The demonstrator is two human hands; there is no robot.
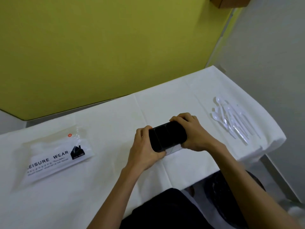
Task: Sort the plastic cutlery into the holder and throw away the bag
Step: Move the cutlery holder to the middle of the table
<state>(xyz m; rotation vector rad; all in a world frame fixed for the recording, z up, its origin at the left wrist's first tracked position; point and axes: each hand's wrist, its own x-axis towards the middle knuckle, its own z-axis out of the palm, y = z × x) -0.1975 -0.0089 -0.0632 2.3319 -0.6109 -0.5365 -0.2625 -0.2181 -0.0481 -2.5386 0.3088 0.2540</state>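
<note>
On my feed, both hands were on the black holder [167, 137], near the middle of the white-covered table [99, 187]. The left hand [145, 146] gripped the holder's left end, its fingers curled over the far side and its thumb on the near side. The right hand [192, 131] gripped the right end in much the same way. I could make out dividers splitting the holder into compartments (three, as far as I could count). I could not tell whether it rested on the cloth or was held just above it.

The clear plastic cutlery [231, 118] lay in a loose pile on the right part of the table, well apart from the holder, with spoon bowls at its far end. The bag [57, 152], pale plastic printed "LEISURE WEAR" beside a small black house logo, lay flat on the left part of the table, well apart from the left hand. A yellow-green wall [99, 47] stood behind the table, and the corner of a cardboard box [231, 2] showed at the top right.
</note>
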